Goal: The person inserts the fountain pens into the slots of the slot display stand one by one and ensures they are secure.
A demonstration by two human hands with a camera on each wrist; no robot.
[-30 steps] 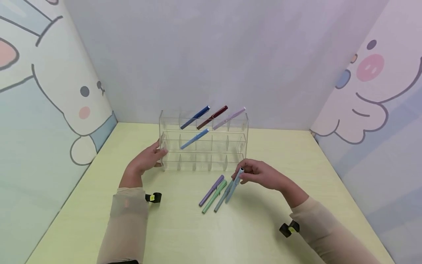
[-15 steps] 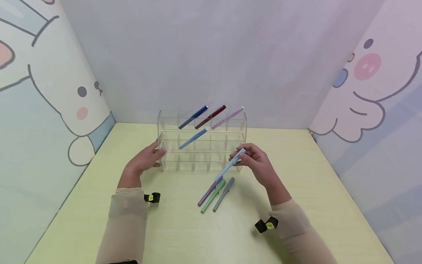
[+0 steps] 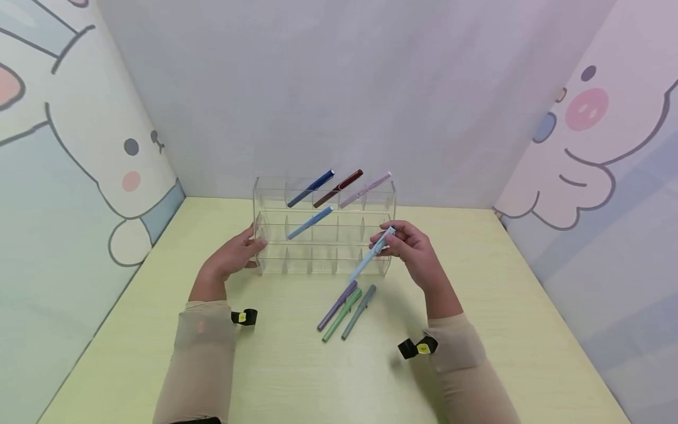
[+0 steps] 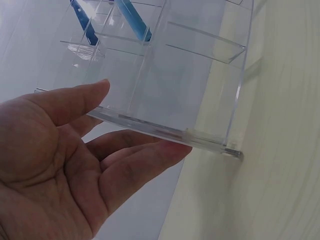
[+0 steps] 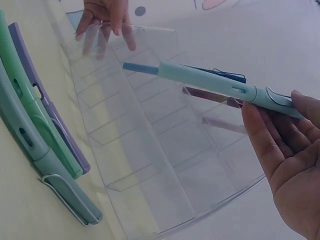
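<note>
A clear tiered pen rack point(image 3: 324, 259) stands towards the back of the table. My left hand point(image 3: 233, 256) grips its left side panel, thumb on one face and fingers along the other in the left wrist view. A light blue capped pen point(image 3: 368, 258) slants between the thumb and fingers of my right hand point(image 3: 415, 253), in front of the rack's lower right corner. The top tier carries a dark blue pen point(image 3: 311, 188), a dark red pen point(image 3: 338, 189) and a lilac pen point(image 3: 365, 190). One blue pen point(image 3: 309, 223) leans in the middle tier.
On the table, just before the rack, lie a purple pen point(image 3: 337, 305), a green pen point(image 3: 342, 315) and a grey-green pen point(image 3: 359, 312), side by side. A grey wall point(image 3: 339, 88) rises behind; printed cartoon panels point(image 3: 582, 147) flank both sides.
My right hand has lifted the light blue pen from beside the grey-green one and carried it up towards the rack's right end. The left hand keeps its place on the rack.
</note>
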